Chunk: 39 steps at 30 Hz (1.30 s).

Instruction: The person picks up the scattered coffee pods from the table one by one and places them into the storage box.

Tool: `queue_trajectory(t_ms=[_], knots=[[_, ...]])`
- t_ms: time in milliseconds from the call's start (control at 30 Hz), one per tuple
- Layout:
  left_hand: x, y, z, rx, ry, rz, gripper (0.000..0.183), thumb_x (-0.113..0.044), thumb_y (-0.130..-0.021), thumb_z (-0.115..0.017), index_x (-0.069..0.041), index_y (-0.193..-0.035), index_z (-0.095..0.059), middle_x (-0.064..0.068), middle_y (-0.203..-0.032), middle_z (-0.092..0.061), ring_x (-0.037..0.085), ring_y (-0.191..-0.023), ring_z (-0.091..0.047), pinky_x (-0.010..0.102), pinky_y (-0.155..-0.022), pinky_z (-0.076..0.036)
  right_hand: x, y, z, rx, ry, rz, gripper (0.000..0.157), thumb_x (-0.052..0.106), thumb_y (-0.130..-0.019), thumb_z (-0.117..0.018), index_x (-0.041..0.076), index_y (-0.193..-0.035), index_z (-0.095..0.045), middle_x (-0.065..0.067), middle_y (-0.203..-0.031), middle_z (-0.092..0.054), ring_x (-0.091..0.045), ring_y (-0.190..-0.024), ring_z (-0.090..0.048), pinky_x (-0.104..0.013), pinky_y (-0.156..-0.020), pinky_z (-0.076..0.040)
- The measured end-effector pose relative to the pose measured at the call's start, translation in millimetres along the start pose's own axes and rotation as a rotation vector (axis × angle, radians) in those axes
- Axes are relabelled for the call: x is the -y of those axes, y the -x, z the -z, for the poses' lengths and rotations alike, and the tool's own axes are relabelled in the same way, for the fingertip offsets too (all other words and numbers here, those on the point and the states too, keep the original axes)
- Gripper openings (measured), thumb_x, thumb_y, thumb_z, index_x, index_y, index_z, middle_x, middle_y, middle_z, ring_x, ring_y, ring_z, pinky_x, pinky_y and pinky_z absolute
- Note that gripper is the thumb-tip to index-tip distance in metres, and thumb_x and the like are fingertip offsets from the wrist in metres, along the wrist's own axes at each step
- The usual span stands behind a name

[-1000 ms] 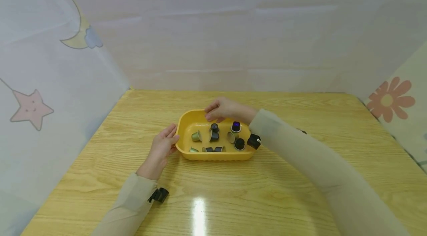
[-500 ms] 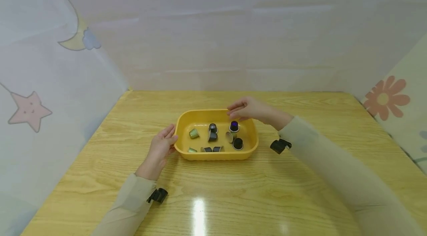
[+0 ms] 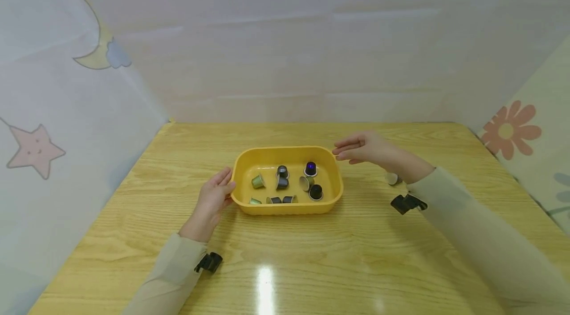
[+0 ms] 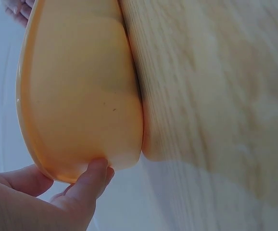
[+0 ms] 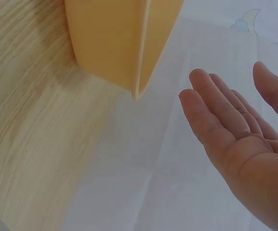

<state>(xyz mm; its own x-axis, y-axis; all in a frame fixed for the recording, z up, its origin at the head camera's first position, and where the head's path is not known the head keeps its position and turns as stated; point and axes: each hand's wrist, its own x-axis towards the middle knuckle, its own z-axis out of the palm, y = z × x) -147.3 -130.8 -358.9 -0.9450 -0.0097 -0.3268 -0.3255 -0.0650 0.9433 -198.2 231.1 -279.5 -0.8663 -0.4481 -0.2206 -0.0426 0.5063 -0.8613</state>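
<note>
A yellow plastic basin stands on the wooden table with several coffee capsules inside. Among them are a green capsule, a purple-topped capsule and a black capsule. My left hand grips the basin's left end at the rim, fingers and thumb around the edge in the left wrist view. Just off the back right corner, my right hand hovers with its fingers extended. The right wrist view shows this palm bare and apart from the basin.
Another capsule lies on the table to the basin's right, below my right wrist and partly hidden by it. Pale sheets with cartoon prints rise behind the table and along both sides. Each sleeve carries a small black camera.
My right hand has drawn back to the right, from over the basin to beyond its right corner. The green capsule inside has turned a little. My left hand has stayed at the rim.
</note>
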Motion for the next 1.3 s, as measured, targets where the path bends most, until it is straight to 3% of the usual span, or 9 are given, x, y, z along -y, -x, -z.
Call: queue_trajectory(t_ms=[367, 633, 900, 1200, 1300], knots=[[-1.1, 1.6, -2.0, -0.002, 0.007, 0.001, 0.056, -0.002, -0.103, -0.043, -0.005, -0.155, -0.021, 0.010, -0.157, -0.026, 0.030, -0.136, -0.039, 0.045, -0.107, -0.034, -11.3, 18.1, 9.7, -0.040, 0.004, 0.019, 0.051, 0.015, -0.097, -0.061, -0.007, -0.140, -0.045, -0.024, -0.134, -0.055, -0.036, -0.118, -0.057, -0.045, -0.096, -0.047], [-1.6, 2.3, -1.7, -0.011, 0.007, 0.008, 0.057, -0.002, -0.103, -0.044, -0.006, -0.155, -0.022, 0.009, -0.157, -0.027, 0.031, -0.135, -0.040, 0.045, -0.107, -0.035, -21.5, 33.5, 20.2, -0.061, -0.004, 0.063, 0.053, 0.017, -0.098, -0.059, -0.006, -0.143, -0.042, -0.025, -0.137, -0.052, -0.023, -0.115, -0.061, -0.037, -0.094, -0.049], [-2.4, 3.1, -2.8, -0.011, 0.016, 0.009, 0.057, -0.001, -0.103, -0.043, -0.006, -0.155, -0.022, 0.010, -0.157, -0.027, 0.030, -0.136, -0.039, 0.045, -0.107, -0.034, -36.9, 45.5, 25.8, -0.097, 0.078, 0.058, 0.055, 0.022, -0.099, -0.060, -0.007, -0.142, -0.043, -0.024, -0.137, -0.052, -0.030, -0.118, -0.057, -0.036, -0.093, -0.049], [-2.3, 3.4, -2.6, -0.016, 0.010, 0.009, 0.056, -0.002, -0.103, -0.043, -0.006, -0.155, -0.022, 0.010, -0.157, -0.026, 0.031, -0.136, -0.039, 0.046, -0.108, -0.033, -49.2, 55.8, 29.6, -0.125, 0.109, 0.030, 0.054, 0.025, -0.100, -0.058, -0.006, -0.142, -0.043, -0.024, -0.138, -0.051, -0.005, -0.111, -0.058, -0.040, -0.096, -0.047], [-1.9, 3.2, -3.0, -0.014, 0.008, 0.009, 0.056, -0.002, -0.103, -0.043, -0.006, -0.155, -0.022, 0.010, -0.157, -0.026, 0.031, -0.136, -0.038, 0.046, -0.108, -0.033, -53.4, 59.2, 30.2, -0.151, 0.143, 0.016, 0.054, 0.026, -0.100, -0.057, -0.006, -0.142, -0.044, -0.024, -0.138, -0.051, -0.011, -0.114, -0.058, -0.041, -0.096, -0.047]])
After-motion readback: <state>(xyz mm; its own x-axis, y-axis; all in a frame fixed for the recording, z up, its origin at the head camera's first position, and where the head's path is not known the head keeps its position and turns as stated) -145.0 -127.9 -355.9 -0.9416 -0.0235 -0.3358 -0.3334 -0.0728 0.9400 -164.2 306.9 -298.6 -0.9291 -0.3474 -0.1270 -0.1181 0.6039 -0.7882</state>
